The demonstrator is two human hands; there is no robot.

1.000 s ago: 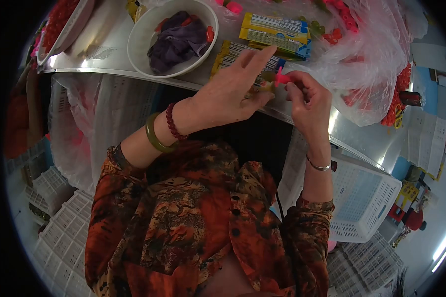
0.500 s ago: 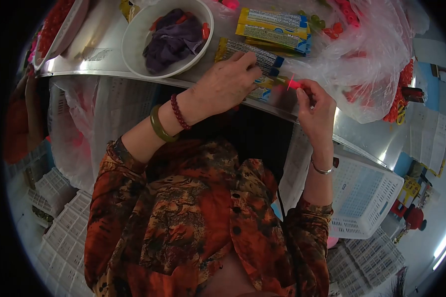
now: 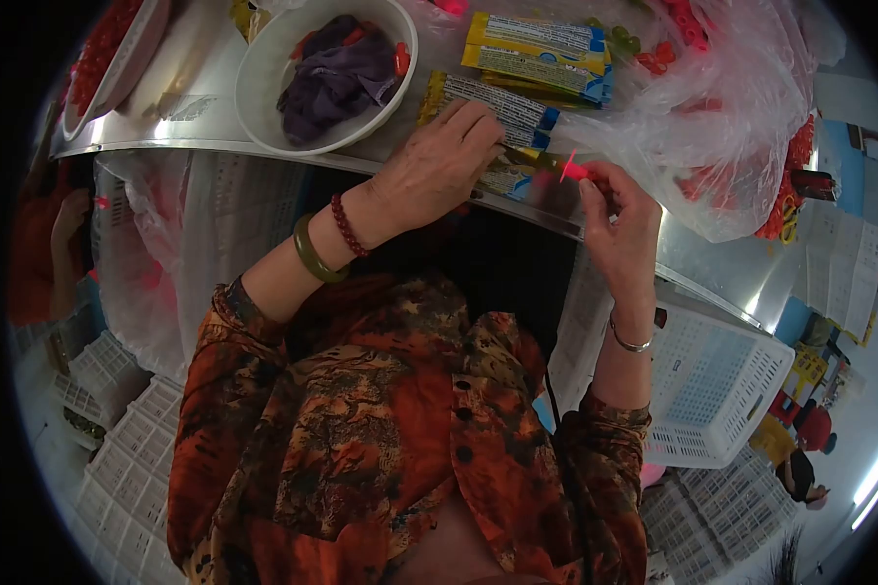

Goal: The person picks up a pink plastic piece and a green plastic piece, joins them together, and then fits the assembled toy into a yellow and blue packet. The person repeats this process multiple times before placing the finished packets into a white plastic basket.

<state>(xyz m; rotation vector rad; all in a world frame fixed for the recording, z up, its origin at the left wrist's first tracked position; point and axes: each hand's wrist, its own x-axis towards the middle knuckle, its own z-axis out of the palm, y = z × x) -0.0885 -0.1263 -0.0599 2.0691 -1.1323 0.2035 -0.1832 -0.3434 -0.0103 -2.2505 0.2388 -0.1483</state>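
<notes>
My left hand (image 3: 444, 156) is closed at the table's near edge, its fingertips pinching the upper edge of a yellow, blue and partly clear wrapper (image 3: 507, 182). Part of that wrapper is hidden behind the fingers. To its right, my right hand (image 3: 619, 210) pinches a small bright pink plastic piece (image 3: 573, 171) with a thin crossbar, held close to the wrapper's right end. Just beyond my left hand lie printed wrappers (image 3: 517, 112). A stack of yellow and blue wrappers (image 3: 537, 58) lies farther back.
A white bowl (image 3: 249, 93) with a purple cloth (image 3: 337, 78) stands at the left. Clear plastic bags (image 3: 722, 127) with red and pink pieces spread at the right. White crates (image 3: 722, 390) sit below the table. Another person's arm (image 3: 68, 224) shows at far left.
My left hand has shifted slightly left. The pink piece has turned and moved slightly left and down in my right hand. At far right, another person has come into view.
</notes>
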